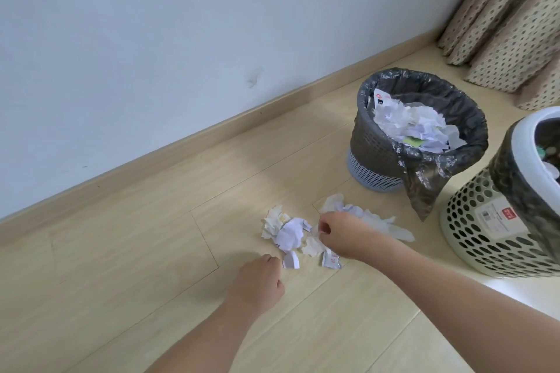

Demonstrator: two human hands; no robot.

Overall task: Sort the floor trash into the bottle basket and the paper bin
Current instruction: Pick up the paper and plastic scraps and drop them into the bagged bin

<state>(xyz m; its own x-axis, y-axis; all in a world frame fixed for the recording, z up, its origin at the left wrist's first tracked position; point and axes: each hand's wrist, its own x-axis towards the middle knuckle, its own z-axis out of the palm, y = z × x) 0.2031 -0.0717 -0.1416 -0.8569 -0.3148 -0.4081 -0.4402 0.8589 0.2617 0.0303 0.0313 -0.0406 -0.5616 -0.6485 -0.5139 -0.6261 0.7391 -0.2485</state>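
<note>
Right hand [339,235] pinches a paper scrap [313,244], left hand [257,278] curled empty; loose bits could drop short of the bin [378,166].

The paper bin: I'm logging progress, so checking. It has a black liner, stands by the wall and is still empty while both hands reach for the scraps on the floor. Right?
Not quite. The head view shows the paper bin already holds crumpled paper. The rest stands: black liner, by the wall, left hand and right hand at the floor scraps.

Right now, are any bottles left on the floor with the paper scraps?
No, only crumpled paper scraps lie on the floor near the right hand and left hand.
</note>
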